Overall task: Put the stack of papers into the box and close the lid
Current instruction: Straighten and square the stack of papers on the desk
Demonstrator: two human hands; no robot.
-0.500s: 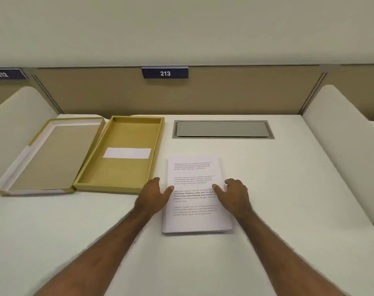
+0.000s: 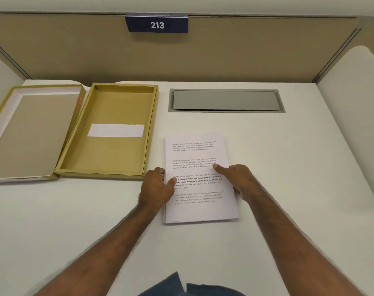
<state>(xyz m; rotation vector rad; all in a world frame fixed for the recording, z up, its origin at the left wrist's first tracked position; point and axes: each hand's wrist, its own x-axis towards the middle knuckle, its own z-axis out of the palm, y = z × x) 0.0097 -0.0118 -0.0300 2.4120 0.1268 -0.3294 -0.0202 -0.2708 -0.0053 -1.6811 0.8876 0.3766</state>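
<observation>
A stack of printed white papers (image 2: 198,154) lies on the white desk, right of centre. My left hand (image 2: 157,188) grips its left edge, thumb on top. My right hand (image 2: 238,179) grips its right edge, thumb on the top sheet and fingers curled at the side. Left of the papers sits the open mustard-yellow box (image 2: 152,124), with a white label (image 2: 116,130) on its floor. Its hinged lid (image 2: 32,133) lies flat, open to the left, showing a beige lining.
A grey cable hatch (image 2: 225,100) is set into the desk behind the papers. A tan partition with a "213" sign (image 2: 157,24) bounds the back. White side dividers (image 2: 352,116) flank the desk.
Both hands have closed on the sides of the stack, thumbs further onto the top sheet. The camera has tilted lower and closer to the desk.
</observation>
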